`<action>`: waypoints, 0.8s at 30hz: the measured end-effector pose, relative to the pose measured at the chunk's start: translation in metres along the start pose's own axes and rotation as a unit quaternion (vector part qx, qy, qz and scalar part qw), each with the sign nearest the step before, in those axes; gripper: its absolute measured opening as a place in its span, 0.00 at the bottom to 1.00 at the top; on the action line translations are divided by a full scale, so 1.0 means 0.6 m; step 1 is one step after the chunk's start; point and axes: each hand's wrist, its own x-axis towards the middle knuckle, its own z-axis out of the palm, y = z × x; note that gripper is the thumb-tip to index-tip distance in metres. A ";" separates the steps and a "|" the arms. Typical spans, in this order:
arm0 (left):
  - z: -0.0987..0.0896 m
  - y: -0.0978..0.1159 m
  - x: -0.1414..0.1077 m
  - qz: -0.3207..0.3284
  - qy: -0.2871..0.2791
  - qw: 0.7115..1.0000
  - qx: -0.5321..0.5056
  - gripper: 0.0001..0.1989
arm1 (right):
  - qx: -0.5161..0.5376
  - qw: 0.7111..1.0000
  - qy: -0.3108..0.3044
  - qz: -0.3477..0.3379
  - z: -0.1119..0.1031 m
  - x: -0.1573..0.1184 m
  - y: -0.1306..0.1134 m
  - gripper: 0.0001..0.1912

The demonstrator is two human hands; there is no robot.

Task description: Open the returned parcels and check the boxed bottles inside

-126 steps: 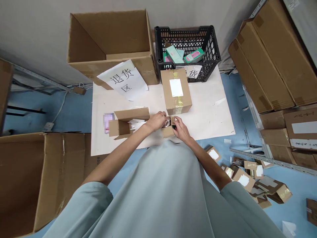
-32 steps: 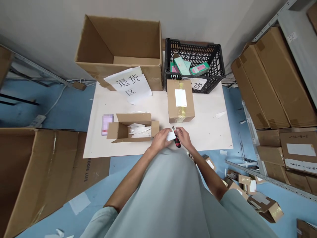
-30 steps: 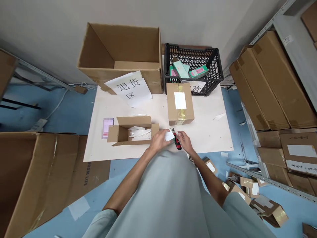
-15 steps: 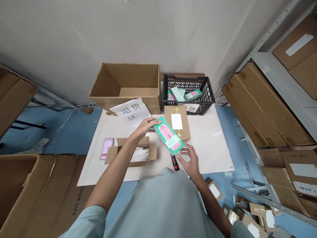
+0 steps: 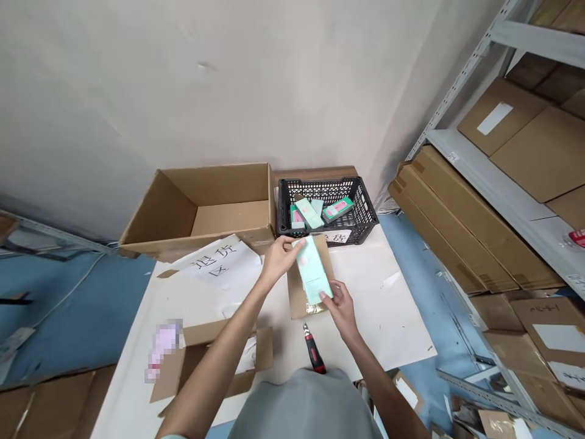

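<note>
A slim mint-green product box [image 5: 312,269] is held between my two hands, its pale green face turned up. My left hand [image 5: 281,259] is closed on its upper left end, thumb on top. At the lower right end, my right hand [image 5: 342,308] grips it with the thumb on the face. Beneath it lies a taped brown carton [image 5: 297,299], partly covered by the box. A red and black utility knife [image 5: 314,350] lies nearer my body. Left of it, an open small carton [image 5: 260,353] with white paper inside is partly hidden by my left forearm.
A large open cardboard box [image 5: 196,241] and a black plastic crate [image 5: 365,228] with several green boxes stand at the table's back. A handwritten paper sign [image 5: 233,268] leans in front. Shelving [image 5: 461,149] with cartons is at right.
The green box has been turned over, from its pink phone-picture side to its plain pale side. My right hand now grips its lower end. The view has tilted upward and shifted.
</note>
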 end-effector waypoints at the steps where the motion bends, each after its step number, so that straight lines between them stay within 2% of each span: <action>1: 0.014 0.003 0.012 0.024 0.010 1.000 -0.005 0.24 | 0.035 0.999 -0.003 0.013 0.004 0.020 -0.003 0.25; 3: 0.041 0.013 0.034 0.068 0.020 0.997 -0.016 0.28 | 0.076 0.997 0.004 0.023 0.014 0.064 -0.015 0.26; 6: 0.074 0.042 0.056 0.136 0.010 0.990 -0.030 0.34 | 0.100 0.995 0.027 -0.001 0.029 0.146 -0.052 0.28; 9: 0.087 0.080 0.055 0.173 0.004 0.984 -0.043 0.28 | 0.129 0.991 0.038 -0.026 0.041 0.224 -0.100 0.34; 12: 0.075 0.097 0.023 0.175 0.013 0.982 -0.075 0.20 | 0.139 0.987 0.067 -0.038 0.047 0.260 -0.135 0.43; 14: 0.058 0.083 -0.016 0.158 0.020 0.983 -0.095 0.16 | 0.115 0.990 0.070 -0.045 0.048 0.250 -0.139 0.47; 17: 0.024 0.021 -0.092 0.094 0.028 0.988 -0.119 0.15 | 0.064 0.997 0.028 -0.027 0.049 0.192 -0.111 0.45; 21: -0.041 -0.095 -0.214 -0.041 0.056 0.990 -0.124 0.20 | -0.002 0.996 -0.063 0.057 0.062 0.078 -0.028 0.41; 24: -0.114 -0.172 -0.306 -0.128 0.098 0.982 -0.100 0.25 | -0.045 0.980 -0.150 0.124 0.079 -0.011 0.046 0.38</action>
